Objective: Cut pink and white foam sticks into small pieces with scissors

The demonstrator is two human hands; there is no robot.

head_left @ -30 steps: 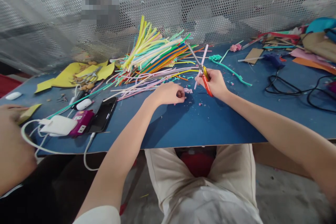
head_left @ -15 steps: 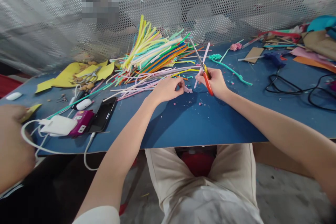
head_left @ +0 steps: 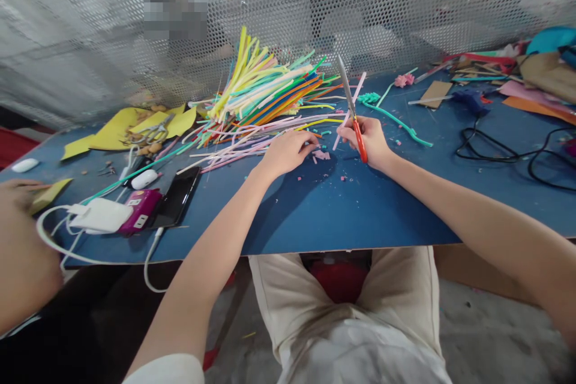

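Note:
My right hand (head_left: 371, 141) grips red-handled scissors (head_left: 352, 109) with the blades pointing up and away, together with a pink strip (head_left: 348, 111) that runs alongside the blades. My left hand (head_left: 288, 153) rests on the blue table (head_left: 360, 210), fingers curled and pinched at the near end of the loose pink strips (head_left: 252, 144); what it pinches is too small to name. Small pink cut pieces (head_left: 320, 155) lie between the two hands. A tall heap of coloured strips (head_left: 265, 87) rises just behind my left hand.
A phone (head_left: 176, 195), a white charger (head_left: 101, 215) and a pink pack (head_left: 140, 210) lie at the left. Another person's hand (head_left: 18, 234) is at the far left edge. Black cables (head_left: 508, 153) and craft scraps (head_left: 531, 72) sit at the right. Perforated mesh (head_left: 405, 6) closes the back.
My left hand slid forward from the small pink pieces to the ends of the pink strips. The scissors tilted more upright in my right hand.

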